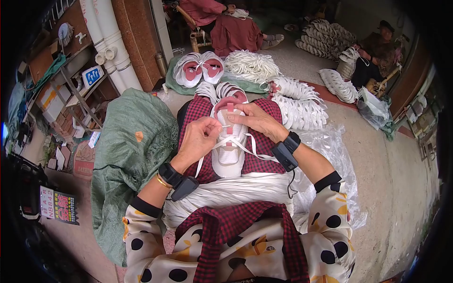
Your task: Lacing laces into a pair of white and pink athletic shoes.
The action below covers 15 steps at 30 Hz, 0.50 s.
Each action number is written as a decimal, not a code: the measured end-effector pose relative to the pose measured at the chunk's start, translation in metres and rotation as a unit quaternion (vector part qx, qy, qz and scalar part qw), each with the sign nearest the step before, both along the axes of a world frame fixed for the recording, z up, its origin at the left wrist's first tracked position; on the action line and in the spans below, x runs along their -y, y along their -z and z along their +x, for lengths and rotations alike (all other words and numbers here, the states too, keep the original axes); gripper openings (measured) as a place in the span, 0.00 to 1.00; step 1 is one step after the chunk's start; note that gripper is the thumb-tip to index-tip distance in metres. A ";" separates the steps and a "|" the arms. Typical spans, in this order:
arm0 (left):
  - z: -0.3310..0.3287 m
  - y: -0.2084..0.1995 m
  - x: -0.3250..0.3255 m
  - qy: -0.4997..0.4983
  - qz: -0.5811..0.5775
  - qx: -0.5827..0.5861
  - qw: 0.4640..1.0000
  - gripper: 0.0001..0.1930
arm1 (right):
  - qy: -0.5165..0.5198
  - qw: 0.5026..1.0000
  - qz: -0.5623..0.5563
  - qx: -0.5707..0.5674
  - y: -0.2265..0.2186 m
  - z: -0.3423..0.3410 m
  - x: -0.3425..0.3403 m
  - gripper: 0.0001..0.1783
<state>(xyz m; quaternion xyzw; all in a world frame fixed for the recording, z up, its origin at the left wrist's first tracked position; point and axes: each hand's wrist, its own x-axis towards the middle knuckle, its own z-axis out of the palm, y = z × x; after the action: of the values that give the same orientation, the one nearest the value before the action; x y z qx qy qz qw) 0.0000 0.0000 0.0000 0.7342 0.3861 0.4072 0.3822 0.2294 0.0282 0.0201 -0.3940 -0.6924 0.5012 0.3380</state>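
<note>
A white sneaker (229, 162) with a red lining and red tongue strip lies on my lap, its toe toward me. White shoelace (252, 144) crosses over its lower eyelets, with loose ends hanging to both sides. The thumb and forefinger of my left hand (199, 140) are pinched on a thin white lace end beside the eyelets. My right hand (261, 121) grips the sneaker's far right side, fingers over the tongue. More white shoe uppers (206, 90) stand just beyond it on my checked apron (191, 125).
Bundled white laces (250, 65) and a pair of shoes (192, 70) sit ahead on green sacking. Stacked shoe uppers (299, 111) lie to the right, near clear plastic (330, 165). A large green sack (137, 141) stands left. Two people (236, 35) sit farther off, one handling shoes.
</note>
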 end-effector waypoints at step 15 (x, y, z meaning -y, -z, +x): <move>0.011 -0.008 0.011 -0.025 0.025 -0.016 0.999 0.02 | -0.016 0.998 0.003 -0.060 0.003 0.007 0.003 0.24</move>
<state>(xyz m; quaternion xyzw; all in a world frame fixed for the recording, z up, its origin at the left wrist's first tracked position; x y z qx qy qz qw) 0.0112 -0.0106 0.0080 0.7403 0.3997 0.4144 0.3470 0.2366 0.0252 0.0166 -0.3511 -0.6783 0.5273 0.3723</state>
